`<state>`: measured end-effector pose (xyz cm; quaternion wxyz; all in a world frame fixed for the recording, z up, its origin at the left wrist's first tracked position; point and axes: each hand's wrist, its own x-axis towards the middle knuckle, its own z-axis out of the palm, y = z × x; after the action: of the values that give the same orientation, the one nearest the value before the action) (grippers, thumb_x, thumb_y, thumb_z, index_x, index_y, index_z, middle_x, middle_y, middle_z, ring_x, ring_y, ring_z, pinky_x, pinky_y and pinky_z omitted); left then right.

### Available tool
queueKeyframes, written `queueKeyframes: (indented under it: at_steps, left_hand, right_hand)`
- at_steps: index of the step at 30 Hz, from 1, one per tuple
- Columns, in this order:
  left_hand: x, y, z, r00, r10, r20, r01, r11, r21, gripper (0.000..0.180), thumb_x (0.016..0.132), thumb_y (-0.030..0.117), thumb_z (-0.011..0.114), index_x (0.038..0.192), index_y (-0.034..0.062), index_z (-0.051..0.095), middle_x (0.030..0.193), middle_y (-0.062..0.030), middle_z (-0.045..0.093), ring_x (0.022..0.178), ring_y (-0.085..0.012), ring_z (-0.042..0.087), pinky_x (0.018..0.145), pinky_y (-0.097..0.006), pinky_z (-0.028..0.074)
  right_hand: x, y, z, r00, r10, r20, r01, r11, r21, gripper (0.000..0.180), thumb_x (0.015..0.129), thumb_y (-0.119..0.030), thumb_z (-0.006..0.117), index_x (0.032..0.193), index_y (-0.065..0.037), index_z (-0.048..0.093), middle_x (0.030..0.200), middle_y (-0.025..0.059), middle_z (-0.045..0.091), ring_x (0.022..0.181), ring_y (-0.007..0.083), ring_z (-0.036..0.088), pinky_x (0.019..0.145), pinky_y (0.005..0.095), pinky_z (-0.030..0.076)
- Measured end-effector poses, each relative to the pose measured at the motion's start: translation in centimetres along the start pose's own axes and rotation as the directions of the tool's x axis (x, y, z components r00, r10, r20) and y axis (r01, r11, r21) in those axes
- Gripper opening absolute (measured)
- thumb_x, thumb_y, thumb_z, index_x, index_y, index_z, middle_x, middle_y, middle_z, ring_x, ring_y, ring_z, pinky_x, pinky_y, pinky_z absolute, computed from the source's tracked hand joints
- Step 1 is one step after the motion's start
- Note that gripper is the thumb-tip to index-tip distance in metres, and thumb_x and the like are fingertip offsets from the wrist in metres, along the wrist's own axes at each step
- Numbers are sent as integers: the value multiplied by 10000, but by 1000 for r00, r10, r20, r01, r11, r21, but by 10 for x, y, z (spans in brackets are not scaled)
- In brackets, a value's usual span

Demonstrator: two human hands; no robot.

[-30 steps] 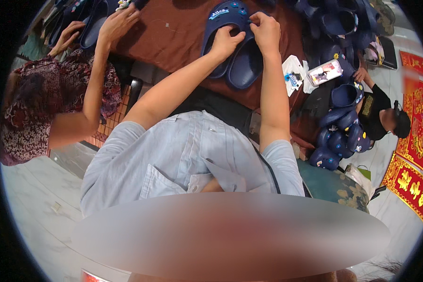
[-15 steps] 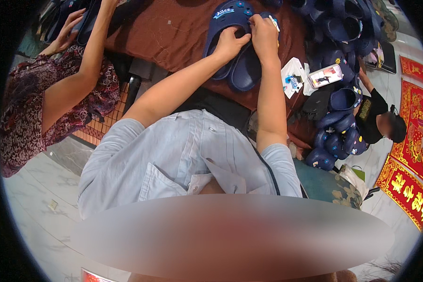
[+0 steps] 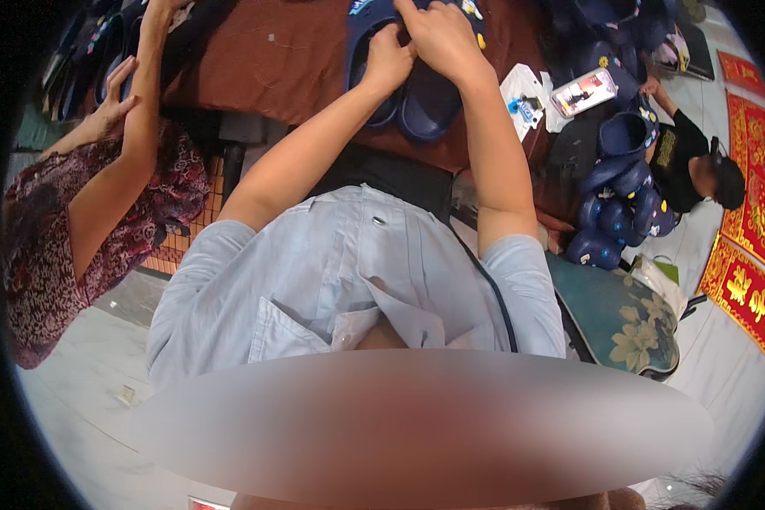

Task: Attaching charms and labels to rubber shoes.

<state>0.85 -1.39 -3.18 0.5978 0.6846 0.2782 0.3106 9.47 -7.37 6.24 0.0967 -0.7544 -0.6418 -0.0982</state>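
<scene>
Two dark blue clogs lie side by side at the top of the head view. The left clog (image 3: pixel 357 49) bears a light-blue charm, partly cut off by the picture's edge. On the right clog (image 3: pixel 431 109) there are white and yellow charms near the toe. My left hand (image 3: pixel 388 65) reaches into this right clog's opening with its fingers bent and partly hidden. Closed over the upper of the same clog, my right hand (image 3: pixel 444 41) meets the left hand's fingertips. Whatever small piece may be between them is hidden.
A brown cloth (image 3: pixel 255 64) covers the work surface. Right of my arm lie a white plastic bag with charms (image 3: pixel 523 100) and a phone (image 3: pixel 583 92). Blue clogs (image 3: pixel 625 178) pile up beyond. One person (image 3: pixel 102 195) works at left, another (image 3: pixel 693 166) at far right.
The view has shifted, so the clogs and my hands sit higher in the picture. My right hand has turned and come closer over the left. The left-hand person's hands have moved slightly.
</scene>
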Motion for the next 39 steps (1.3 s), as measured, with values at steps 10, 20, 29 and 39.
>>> queueKeyframes:
  at_steps: [10, 20, 29, 39]
  left_hand:
    - [4, -2, 0, 999, 38, 1, -38, 988, 150, 515, 821, 295, 720, 1072, -141, 610, 999, -330, 653, 983, -423, 653, 835, -427, 508]
    - [-4, 17, 0, 993, 120, 16, -120, 971, 208, 410, 869, 311, 673, 997, -78, 652, 901, -258, 683, 858, -375, 675, 768, -412, 509]
    - [-5, 23, -5, 996, 66, 56, -78, 963, 258, 364, 892, 299, 662, 989, -52, 651, 847, -227, 679, 777, -329, 671, 717, -386, 504]
    - [-16, 15, -28, 980, 167, 111, -188, 956, 226, 377, 880, 192, 650, 1192, -17, 614, 1126, -230, 661, 997, -343, 667, 873, -376, 511]
  right_hand:
    - [-2, 1, -1, 981, 178, 75, -180, 984, 16, 299, 834, -87, 552, 1127, -28, 541, 892, 255, 662, 874, 406, 649, 770, 491, 500]
    - [-76, 21, 7, 762, 352, -544, -220, 930, 293, 237, 839, -87, 629, 1072, -81, 667, 918, 112, 687, 964, 296, 600, 839, 417, 461]
    - [-214, 48, 19, 446, 806, -388, -645, 590, 485, 107, 840, -82, 678, 932, -30, 697, 885, 128, 670, 884, 303, 624, 797, 399, 488]
    - [-252, 52, 17, 264, 880, -396, -772, 439, 460, 99, 827, -74, 700, 922, -47, 703, 815, 115, 648, 781, 260, 628, 705, 382, 504]
